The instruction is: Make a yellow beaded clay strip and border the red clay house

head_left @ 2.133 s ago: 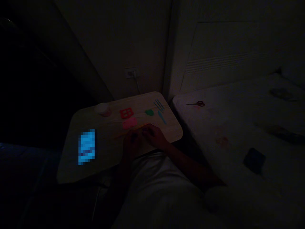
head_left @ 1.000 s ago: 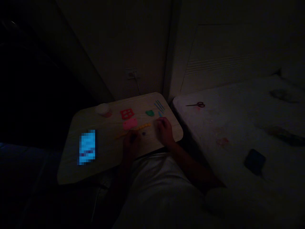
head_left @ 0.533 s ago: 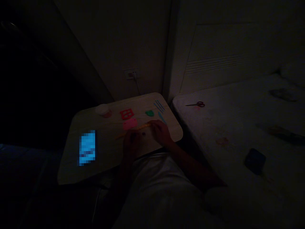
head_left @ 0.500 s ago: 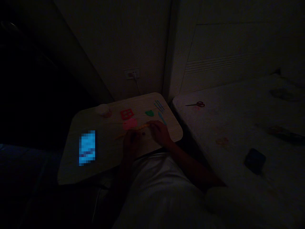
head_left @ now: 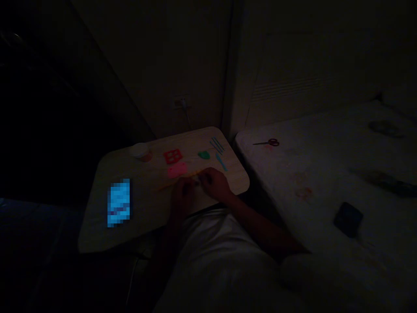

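Note:
The scene is very dark. My left hand (head_left: 182, 190) is over the near part of the small table, its fingers curled inward. Close by on its right, my right hand (head_left: 215, 183) has its fingers bent together as in a pinch. What either hand holds is too dark and small to make out. A small dark bit (head_left: 196, 183) shows between the hands. Just beyond the fingers lies a thin yellow-orange strip (head_left: 163, 187), partly hidden by my left hand. Past it lie a pink flat piece (head_left: 177, 170) and a red window-shaped frame (head_left: 173, 156).
On the table (head_left: 94, 234) are a lit screen (head_left: 119, 203), a white tub (head_left: 139, 150), a green lump (head_left: 204, 155), a blue plastic knife (head_left: 221, 161) and thin sticks (head_left: 217, 145). Scissors (head_left: 267, 142) and a dark square object (head_left: 348, 219) lie on the pale surface at right.
My right hand has drawn left and slightly nearer to me, its fingers more curled. My left hand has shifted slightly right, so the two hands are closer together.

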The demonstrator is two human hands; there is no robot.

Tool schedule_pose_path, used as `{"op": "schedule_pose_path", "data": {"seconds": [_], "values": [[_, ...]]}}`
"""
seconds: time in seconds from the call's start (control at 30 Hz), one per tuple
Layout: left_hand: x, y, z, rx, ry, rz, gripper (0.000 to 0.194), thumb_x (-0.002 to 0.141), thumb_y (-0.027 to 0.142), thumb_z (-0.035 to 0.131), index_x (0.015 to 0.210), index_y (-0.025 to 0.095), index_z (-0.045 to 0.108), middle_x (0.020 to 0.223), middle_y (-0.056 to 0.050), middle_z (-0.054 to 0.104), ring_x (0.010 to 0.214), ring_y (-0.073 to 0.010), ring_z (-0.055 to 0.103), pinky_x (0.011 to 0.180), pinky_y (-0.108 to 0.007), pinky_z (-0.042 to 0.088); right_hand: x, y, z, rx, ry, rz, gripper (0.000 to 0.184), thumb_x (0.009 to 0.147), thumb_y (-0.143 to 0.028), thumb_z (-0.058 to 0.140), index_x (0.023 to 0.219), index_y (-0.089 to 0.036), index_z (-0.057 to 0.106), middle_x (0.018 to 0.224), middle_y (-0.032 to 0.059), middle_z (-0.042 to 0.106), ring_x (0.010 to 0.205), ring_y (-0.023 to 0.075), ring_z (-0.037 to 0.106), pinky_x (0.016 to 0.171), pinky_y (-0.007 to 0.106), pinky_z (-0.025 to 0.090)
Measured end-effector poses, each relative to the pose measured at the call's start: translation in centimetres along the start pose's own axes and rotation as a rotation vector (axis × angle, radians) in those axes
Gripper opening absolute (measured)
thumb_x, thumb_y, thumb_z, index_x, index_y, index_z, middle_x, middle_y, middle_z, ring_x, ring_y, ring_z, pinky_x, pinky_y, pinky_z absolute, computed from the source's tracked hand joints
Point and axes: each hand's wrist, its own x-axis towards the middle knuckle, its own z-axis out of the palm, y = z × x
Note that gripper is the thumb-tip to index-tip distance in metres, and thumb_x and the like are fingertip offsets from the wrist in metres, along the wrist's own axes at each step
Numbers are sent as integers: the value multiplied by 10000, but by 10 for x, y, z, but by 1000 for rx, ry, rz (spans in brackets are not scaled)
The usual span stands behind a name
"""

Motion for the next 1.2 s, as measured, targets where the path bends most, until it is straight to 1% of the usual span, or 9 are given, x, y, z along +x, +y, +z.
{"op": "schedule_pose_path", "data": {"seconds": [0.13,0.3,0.5,0.7,0.87,1.0,1.2], "values": [[1,-3,2,-1,-20,15,91,862,268,568,839,208,634,891,-35,692,890,-199,650,862,-332,509,-1,2,2,-94,-39,-36,234,752,-84,627,943,-203,689,1007,72,709,974,234,636,875,342,486],[0,-9,4,-6,-44,7,104,850,244,553,869,208,649,927,-41,712,917,-204,664,894,-345,510,-1,1,2,-135,-80,-70,219,766,-114,647,954,-202,718,984,70,701,969,233,625,873,340,482],[-1,-8,3,28,-38,-3,125,859,261,551,886,212,663,942,-38,722,935,-214,667,892,-353,512,0,1,0,-112,-142,-116,264,802,-156,669,1032,-236,771,1027,64,725,997,236,639,920,354,489],[0,-9,3,44,-39,7,114,851,249,551,867,217,659,937,-40,724,933,-222,668,914,-372,507,0,2,0,-99,-158,-131,275,806,-139,645,1024,-244,775,1017,52,737,980,223,651,894,334,502],[0,-7,1,32,-23,6,104,855,260,560,865,214,653,922,-39,719,912,-215,662,889,-357,514,0,2,0,-97,-177,-142,249,789,-160,692,1009,-239,778,1018,54,742,979,220,652,904,325,493],[-1,-3,1,16,-25,13,101,852,271,577,857,212,658,906,-38,710,906,-215,658,884,-355,510,1,4,1,-88,-208,-161,197,820,-227,739,1010,-231,789,997,67,750,953,226,658,883,332,487],[0,-3,1,14,-23,15,85,840,249,562,836,214,640,895,-34,697,897,-213,648,888,-356,511,2,2,0,-22,-171,-158,147,872,-191,707,971,-245,800,978,57,775,937,214,683,895,333,484]]}}
